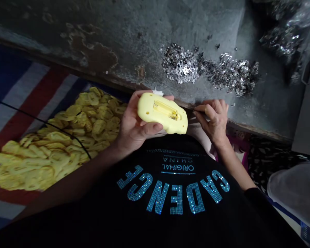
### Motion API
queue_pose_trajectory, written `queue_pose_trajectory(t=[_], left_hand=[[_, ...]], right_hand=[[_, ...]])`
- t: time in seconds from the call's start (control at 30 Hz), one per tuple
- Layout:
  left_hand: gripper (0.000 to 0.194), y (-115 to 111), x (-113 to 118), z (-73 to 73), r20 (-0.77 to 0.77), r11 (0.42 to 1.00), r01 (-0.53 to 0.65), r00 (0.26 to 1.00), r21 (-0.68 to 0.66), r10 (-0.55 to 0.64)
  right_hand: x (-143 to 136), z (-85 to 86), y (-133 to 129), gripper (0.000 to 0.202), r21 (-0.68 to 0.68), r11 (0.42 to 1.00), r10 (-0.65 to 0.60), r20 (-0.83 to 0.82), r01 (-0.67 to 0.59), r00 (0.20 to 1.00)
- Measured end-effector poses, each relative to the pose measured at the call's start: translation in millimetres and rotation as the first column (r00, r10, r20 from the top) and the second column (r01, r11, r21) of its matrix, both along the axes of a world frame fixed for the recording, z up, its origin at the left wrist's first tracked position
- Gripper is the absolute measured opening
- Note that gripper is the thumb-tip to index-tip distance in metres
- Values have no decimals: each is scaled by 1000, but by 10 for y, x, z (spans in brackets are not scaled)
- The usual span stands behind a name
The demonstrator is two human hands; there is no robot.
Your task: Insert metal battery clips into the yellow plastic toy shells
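Note:
My left hand (134, 125) grips a pale yellow plastic casing (147, 105), its thumb along the near edge. The casing's battery compartment faces up, with small metal pieces visible at its two ends. To the right, apart from the casing, my right hand (213, 119) is closed, thumb and forefinger pinched together. Whatever sits between those fingertips is too small to make out. Beyond the hands, two adjoining heaps of small shiny metal clips, a left heap (181, 65) and a right heap (232, 74), lie on the worn grey tabletop (134, 44).
A large pile of yellow plastic casings (59, 148) lies at left on a striped sheet (38, 86). A thin black cable (54, 129) crosses over the pile. Clear plastic bags with metal parts (284, 41) rest at the back right. The table's edge runs just beyond my hands.

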State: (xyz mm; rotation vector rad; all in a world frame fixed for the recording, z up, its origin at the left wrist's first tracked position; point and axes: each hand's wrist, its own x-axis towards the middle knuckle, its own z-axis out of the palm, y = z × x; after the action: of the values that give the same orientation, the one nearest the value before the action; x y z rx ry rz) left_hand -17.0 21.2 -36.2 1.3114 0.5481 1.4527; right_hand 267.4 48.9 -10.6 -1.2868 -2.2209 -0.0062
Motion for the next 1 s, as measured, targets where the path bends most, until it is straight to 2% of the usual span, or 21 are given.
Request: queue_pose_trajectory(t=[0.1, 0.17, 0.23, 0.27, 0.33, 0.37, 0.43, 0.6, 0.8, 0.93, 1.0], left_hand=[[86, -2, 29, -12, -16, 1000, -26, 1000, -2, 26], [88, -8, 54, -5, 14, 999, -46, 999, 3, 46], [85, -24, 82, 22, 26, 1000, -14, 1000, -27, 15], [83, -36, 97, 43, 26, 999, 16, 1000, -43, -15], [77, -67, 132, 93, 18, 993, 75, 997, -95, -74], [74, -83, 151, 118, 14, 988, 94, 996, -121, -93], [73, -110, 190, 165, 2, 983, 113, 994, -144, -114], [80, -165, 250, 263, -101, 988, 110, 987, -111, -121], [92, -281, 332, 403, -158, 999, -6, 987, -32, 0], [94, -316, 378, 449, -191, 998, -62, 980, -11, 59], [95, -317, 373, 450, -200, 996, -78, 976, 44, 86]], right_hand=[[-22, -26, -4, 15, -32, 997, -65, 1, 65, 998], [-48, 15, -34, 12, -72, 996, -54, -80, 49, 995], [-78, 130, -85, 7, -155, 985, 20, -311, -71, 950], [-90, 212, -111, 5, -215, 963, 48, -452, -161, 891], [-101, 406, -147, 3, -342, 875, 32, -664, -342, 747], [-99, 506, -151, 6, -398, 823, 4, -710, -405, 705], [-80, 684, -131, 10, -476, 743, -27, -724, -471, 689], [-9, 943, -38, 17, -563, 639, 12, -674, -524, 739], [-16, 1041, -43, 21, -640, 518, -117, -710, -567, 695], [-48, 1058, -27, 28, -669, 485, -152, -699, -563, 699], [-54, 1061, -9, 33, -669, 477, -152, -702, -571, 696]])
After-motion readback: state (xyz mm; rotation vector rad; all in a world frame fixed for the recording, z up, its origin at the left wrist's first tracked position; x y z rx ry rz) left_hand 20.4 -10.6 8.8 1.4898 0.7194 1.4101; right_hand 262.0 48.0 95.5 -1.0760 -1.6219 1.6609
